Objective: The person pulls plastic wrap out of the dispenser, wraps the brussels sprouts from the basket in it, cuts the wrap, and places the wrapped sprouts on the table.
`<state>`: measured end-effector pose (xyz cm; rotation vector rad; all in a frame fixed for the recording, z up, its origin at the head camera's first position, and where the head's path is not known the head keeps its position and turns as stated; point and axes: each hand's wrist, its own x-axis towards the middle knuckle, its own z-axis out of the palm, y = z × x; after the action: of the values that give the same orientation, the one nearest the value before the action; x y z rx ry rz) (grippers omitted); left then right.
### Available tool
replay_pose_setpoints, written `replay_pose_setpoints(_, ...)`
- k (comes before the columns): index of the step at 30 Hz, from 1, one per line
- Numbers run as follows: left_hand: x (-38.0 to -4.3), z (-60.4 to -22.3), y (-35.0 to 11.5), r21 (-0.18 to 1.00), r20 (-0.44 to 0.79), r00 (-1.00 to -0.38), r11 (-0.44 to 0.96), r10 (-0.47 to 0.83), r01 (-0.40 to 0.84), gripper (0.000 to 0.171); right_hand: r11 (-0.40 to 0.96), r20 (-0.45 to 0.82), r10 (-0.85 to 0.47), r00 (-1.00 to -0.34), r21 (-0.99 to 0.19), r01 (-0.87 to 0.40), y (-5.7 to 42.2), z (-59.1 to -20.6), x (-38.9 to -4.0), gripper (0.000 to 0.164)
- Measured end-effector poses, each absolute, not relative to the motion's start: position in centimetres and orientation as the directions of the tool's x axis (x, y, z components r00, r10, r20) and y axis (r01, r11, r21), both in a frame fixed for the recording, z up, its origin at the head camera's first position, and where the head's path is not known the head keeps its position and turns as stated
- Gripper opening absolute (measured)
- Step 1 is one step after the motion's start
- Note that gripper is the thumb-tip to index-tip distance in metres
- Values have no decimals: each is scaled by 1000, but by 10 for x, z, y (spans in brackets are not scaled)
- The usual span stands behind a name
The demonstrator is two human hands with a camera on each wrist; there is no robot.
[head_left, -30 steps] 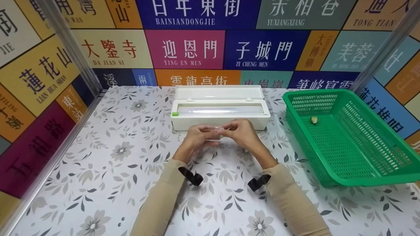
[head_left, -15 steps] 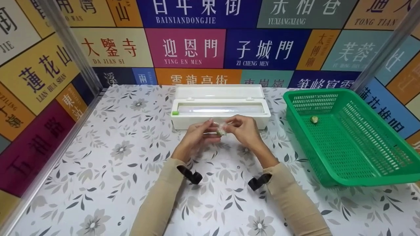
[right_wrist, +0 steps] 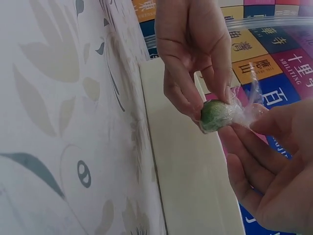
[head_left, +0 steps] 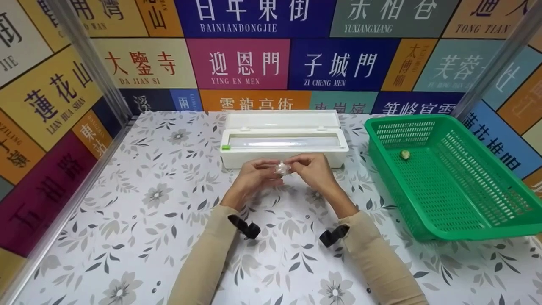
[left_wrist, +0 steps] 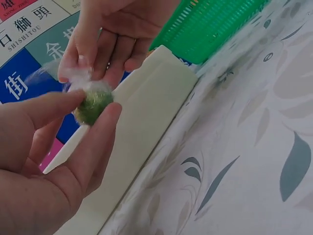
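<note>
Above the bench (head_left: pixel 127 220), both hands pinch cling film round a green ball (right_wrist: pixel 213 115); wrap loose, twist-off left; one ball already in basket (head_left: pixel 487 220).

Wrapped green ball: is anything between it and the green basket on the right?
Nothing visible. Both hands, left hand and right hand, pinch the wrapped green ball above the table, just in front of the white film dispenser. The tabletop toward the green basket shows no obstacle.

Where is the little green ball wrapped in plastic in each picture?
Head: green ball mid-frame, between both hands' fingertips.
Left wrist: green ball upper left, held over the box.
Right wrist: green ball right of middle.
Shared landmark: white dispenser box, close behind the ball.
</note>
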<state>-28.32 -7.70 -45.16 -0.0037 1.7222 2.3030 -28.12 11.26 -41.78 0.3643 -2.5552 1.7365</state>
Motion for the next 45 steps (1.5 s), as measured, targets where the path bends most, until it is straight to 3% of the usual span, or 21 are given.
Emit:
replay_pose_setpoints(9, -284, -449, -77, 937, -190, -967, -263, 168, -230, 27, 406, 97, -140, -985, -902, -146, 106, -417, -280, 19)
replay_pose_setpoints(15, -283, -452, -77, 957, -132, -976, -235, 171, -171, 23, 402, 105, -173, -979, -900, -167, 106, -416, -280, 32)
replay_pose_setpoints(23, -284, -450, -76, 974, -92, -990, -199, 108, -112, 34, 408, 175, -247, -953, -874, -266, 108, -419, -283, 18)
replay_pose_setpoints(29, -284, -447, -75, 990, -45, -997, -128, 55, -52, 29, 349, 155, -129, -979, -917, -191, 109, -423, -285, 30)
replay_pose_setpoints(33, -284, -447, -72, 997, 5, -999, -78, 40, 2, 21, 320, 129, -80, -988, -936, -148, 109, -422, -284, 25)
replay_pose_setpoints(40, -283, -444, -74, 999, 9, -999, -52, 34, 8, 20, 343, 181, -228, -957, -905, -253, 113, -418, -283, 22)
replay_pose_setpoints(45, -283, -445, -79, 997, -31, -999, -63, 38, -34, 26, 392, 231, -328, -916, -849, -354, 112, -421, -282, 32)
